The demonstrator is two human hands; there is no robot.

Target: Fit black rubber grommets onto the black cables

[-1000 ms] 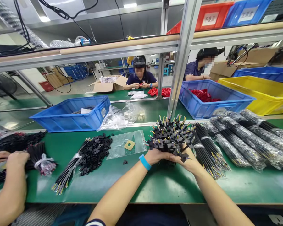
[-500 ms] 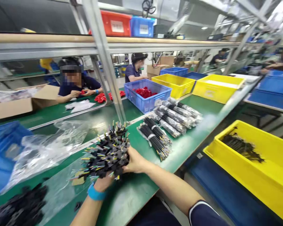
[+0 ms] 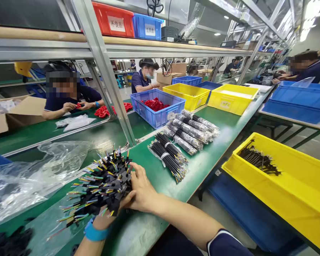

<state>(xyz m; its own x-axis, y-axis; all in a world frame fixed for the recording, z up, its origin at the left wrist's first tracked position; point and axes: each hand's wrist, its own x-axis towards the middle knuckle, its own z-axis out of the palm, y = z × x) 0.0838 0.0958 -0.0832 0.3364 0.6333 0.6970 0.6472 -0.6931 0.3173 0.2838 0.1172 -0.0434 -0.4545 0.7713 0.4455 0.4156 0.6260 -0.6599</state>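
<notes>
Wire bundle point(image 3: 106, 181) clasped in both my hands above the green bench point(image 3: 146, 229), fanning out leftward, away from my right hand point(image 3: 142, 190) half-curled against its right side; left hand point(image 3: 124, 203), partly hidden, grips beneath, yellow bin point(image 3: 304, 185) well off rightward.

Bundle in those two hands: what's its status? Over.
Left hand, right hand: both on the bundle. Bundle splayed at the wire end. Nearest clutter: crumpled plastic to its left.
</notes>
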